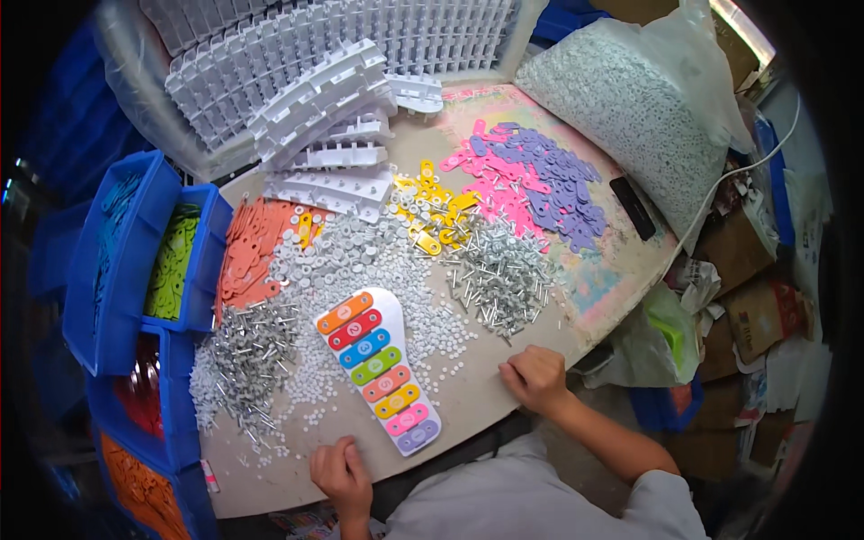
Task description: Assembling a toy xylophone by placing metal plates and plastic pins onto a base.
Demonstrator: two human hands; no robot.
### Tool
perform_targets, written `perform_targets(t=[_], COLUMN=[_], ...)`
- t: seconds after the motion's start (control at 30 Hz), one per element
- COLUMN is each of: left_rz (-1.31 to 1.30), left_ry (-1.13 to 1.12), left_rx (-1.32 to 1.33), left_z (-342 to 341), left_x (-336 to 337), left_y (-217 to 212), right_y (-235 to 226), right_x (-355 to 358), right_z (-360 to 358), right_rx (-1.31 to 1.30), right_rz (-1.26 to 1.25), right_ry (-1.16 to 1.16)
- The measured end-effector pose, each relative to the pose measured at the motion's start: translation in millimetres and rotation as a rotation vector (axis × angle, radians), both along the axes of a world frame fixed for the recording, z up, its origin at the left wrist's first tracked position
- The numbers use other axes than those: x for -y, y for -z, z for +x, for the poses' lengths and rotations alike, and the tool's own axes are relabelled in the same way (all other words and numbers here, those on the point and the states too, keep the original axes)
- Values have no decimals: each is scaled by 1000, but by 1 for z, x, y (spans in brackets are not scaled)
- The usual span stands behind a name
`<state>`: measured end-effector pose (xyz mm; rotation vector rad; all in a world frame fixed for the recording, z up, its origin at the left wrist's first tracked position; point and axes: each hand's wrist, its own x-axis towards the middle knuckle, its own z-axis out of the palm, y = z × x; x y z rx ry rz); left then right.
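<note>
You're resting L hand (342,479) & R hand (538,378) apart, in loose fists, nothing showing, either side of the toy xylo (375,365). It's lying on the table (490,387), prob. feeling light, stiff, slick; you'd be gripping its white base (393,317) edges.

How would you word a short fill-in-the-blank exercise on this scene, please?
The toy xylophone has ____ coloured bars.
Its bar lowest in the picture is ____.
The hand nearer the blue bins is the ____ one.

Missing words: eight; purple; left.
</note>
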<state>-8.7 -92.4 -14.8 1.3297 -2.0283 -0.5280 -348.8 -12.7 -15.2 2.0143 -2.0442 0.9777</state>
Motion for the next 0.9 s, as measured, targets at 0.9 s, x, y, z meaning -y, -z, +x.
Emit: perform_targets(t=[0.9], left_rz=[-9], left_ry=[-71], left_rx=[79], left_z=[-10], left_x=[3], left_y=[5], right_y=[-3], right_x=[-3], right_z=[-9], right_rx=[126], right_rz=[77], right_ry=[-134])
